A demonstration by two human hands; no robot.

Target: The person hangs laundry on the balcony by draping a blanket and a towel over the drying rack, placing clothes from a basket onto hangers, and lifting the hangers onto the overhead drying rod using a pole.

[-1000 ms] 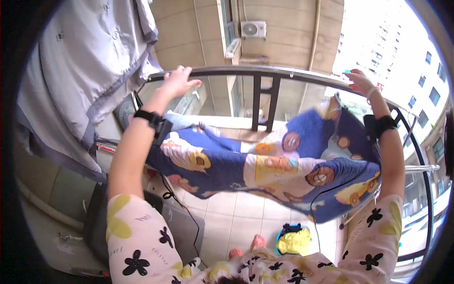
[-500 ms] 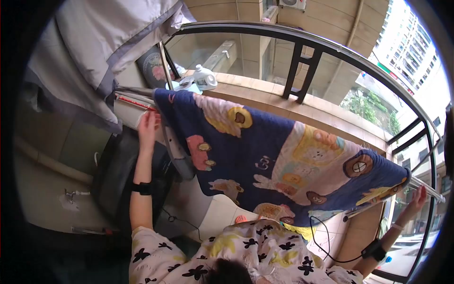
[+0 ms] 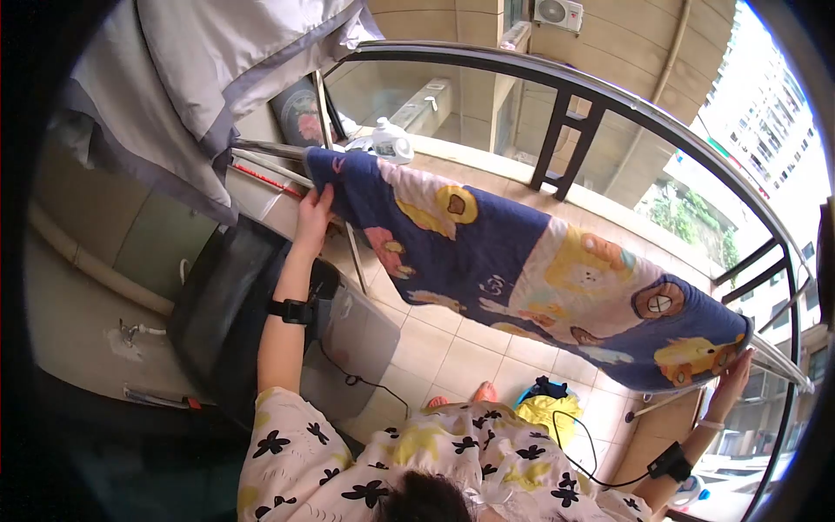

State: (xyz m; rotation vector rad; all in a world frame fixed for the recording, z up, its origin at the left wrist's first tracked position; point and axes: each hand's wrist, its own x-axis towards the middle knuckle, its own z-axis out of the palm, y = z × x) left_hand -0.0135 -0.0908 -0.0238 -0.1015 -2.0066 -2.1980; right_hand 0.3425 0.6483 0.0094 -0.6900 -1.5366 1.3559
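A blue cloth (image 3: 487, 261) with cartoon animals hangs over a metal rail, sloping down from upper left to right. At its left edge is my left hand (image 3: 315, 211), its fingers bent against the cloth beside the rail. My right hand (image 3: 736, 376) lies against the cloth's right edge with fingers straight, just below the rail's end (image 3: 787, 364). The cloth's far side is hidden.
Grey-white fabric (image 3: 174, 78) hangs at the upper left. A white bottle (image 3: 390, 142) stands on the ledge. A dark-framed railing (image 3: 570, 139) curves behind. Below are a black and grey appliance (image 3: 230, 304), a cable (image 3: 374, 383) and a basin with yellow cloth (image 3: 550, 416).
The cloth, raised and loose at first, now lies along the rail. Both hands came down from near the railing's top; lately the left moved onto the cloth's left edge and the right onto its right edge.
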